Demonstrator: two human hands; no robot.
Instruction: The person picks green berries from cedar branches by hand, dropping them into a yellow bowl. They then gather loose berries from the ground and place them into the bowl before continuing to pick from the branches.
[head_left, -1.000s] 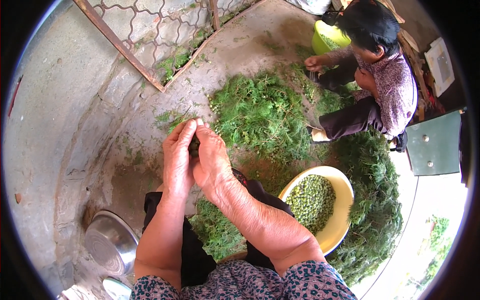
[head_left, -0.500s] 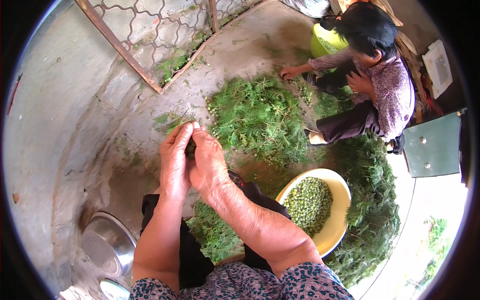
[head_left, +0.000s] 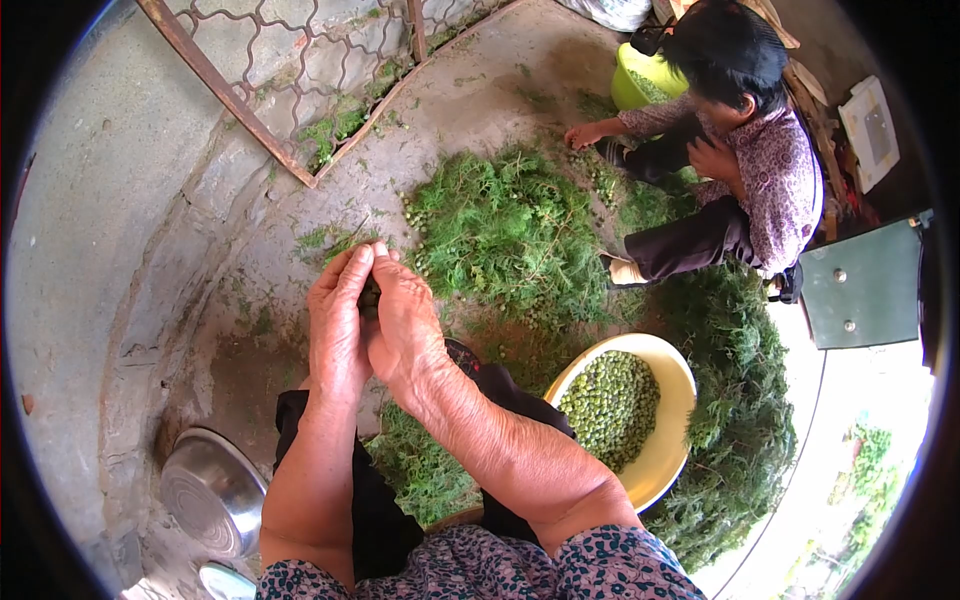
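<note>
My left hand (head_left: 336, 318) and my right hand (head_left: 402, 320) are cupped against each other, thumbs side by side on top. Something small and dark shows in the gap between the palms, too hidden to name. Just beyond and to the right of them lies a heap of feathery green sprigs (head_left: 510, 225). Small round green cones or berries (head_left: 610, 410) fill much of a pale yellow basin (head_left: 672, 385) to the right of my right forearm. More cut greenery (head_left: 415, 465) lies below my forearms, between my dark-trousered legs.
Across the heap, a seated person (head_left: 745, 150) reaches one hand to the ground, near a lime-green tub (head_left: 640, 75). A metal basin (head_left: 215, 490) leans at lower left. A rusty metal grille (head_left: 290, 75) rests against the wall. Dense greenery (head_left: 735, 400) is piled at right.
My cupped hands stay together in nearly the same pose. The whole view has shifted slightly; the other person's reaching hand stays low near the heap.
</note>
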